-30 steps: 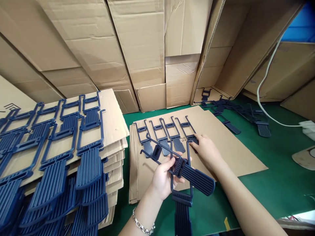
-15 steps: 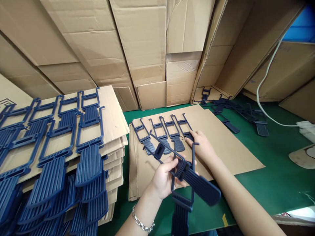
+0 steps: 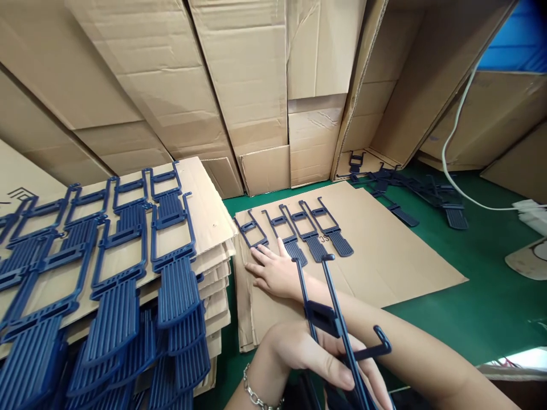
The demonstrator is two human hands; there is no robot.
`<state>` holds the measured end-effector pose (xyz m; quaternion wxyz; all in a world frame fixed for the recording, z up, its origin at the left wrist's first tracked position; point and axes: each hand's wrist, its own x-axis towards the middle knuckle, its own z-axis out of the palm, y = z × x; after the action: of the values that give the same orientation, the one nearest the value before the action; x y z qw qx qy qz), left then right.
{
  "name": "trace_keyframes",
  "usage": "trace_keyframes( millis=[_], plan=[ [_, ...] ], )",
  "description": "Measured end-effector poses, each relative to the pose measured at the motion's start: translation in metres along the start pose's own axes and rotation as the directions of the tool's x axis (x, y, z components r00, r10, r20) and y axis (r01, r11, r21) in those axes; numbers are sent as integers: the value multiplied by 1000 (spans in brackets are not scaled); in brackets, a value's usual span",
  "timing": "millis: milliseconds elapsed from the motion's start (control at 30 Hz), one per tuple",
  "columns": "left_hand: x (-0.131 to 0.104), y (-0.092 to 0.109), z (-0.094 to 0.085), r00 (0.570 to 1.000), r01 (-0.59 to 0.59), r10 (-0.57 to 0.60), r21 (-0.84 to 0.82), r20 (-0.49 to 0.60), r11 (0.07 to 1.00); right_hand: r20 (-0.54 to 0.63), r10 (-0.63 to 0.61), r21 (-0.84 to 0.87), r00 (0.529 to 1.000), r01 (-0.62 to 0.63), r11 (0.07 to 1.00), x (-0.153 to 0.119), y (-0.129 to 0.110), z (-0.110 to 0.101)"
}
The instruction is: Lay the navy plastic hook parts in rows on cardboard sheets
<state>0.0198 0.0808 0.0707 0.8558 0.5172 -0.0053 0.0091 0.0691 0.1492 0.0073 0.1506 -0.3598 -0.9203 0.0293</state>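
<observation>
My left hand point(image 3: 305, 350), with a chain bracelet at the wrist, is closed around dark blue plastic brackets point(image 3: 323, 316) near the bottom of the view. Their hooked arms point up and outward; their lower ends are hidden by the hand and the frame edge. Farther off, my right hand point(image 3: 276, 272) lies with fingers spread over the cardboard sheet point(image 3: 384, 256). Its fingertips touch the lower end of the leftmost bracket point(image 3: 252, 229) in a row, covering its ribbed pad. Beside it lie more brackets, among them the rightmost one point(image 3: 341, 244), pad toward me.
Left stands a layered stack of cardboard point(image 3: 217, 228) carrying many blue brackets point(image 3: 177, 285), whose pads overhang the edge. More brackets point(image 3: 455, 216) lie loosely heaped at the back right on the green table point(image 3: 436, 330). Cardboard walls point(image 3: 252, 74) rise behind; a white cable point(image 3: 453, 131) hangs right.
My right hand has moved left from the rightmost bracket in the row to the leftmost. My left hand has come lower and nearer, turning the held brackets so their hooks point up.
</observation>
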Motion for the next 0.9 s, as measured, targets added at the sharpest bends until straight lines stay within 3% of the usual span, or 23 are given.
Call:
trace_keyframes(
  millis=[167,333,433,600,767,900],
  plan=[
    [-8,-9,-1,994,-31,25,-55,-107,998,47,125,88,991,-129,988,2,-11,5],
    [-5,-11,-2,999,-2,2,-7,-48,1000,146,242,164,959,-265,950,3,-27,-3],
    [-3,-11,-1,997,-24,27,38,-73,999,156,263,179,952,-289,940,6,-31,-2],
    [-2,-22,-4,1000,-20,20,-45,2,999,168,312,169,935,-339,926,9,-37,-2],
    [-3,-23,-5,1000,29,-29,-107,-2,994,192,274,175,943,-307,936,6,-41,-16],
    [-2,-16,-1,999,23,-19,-134,31,991,27,210,31,977,-211,977,0,-20,-21]
  ],
)
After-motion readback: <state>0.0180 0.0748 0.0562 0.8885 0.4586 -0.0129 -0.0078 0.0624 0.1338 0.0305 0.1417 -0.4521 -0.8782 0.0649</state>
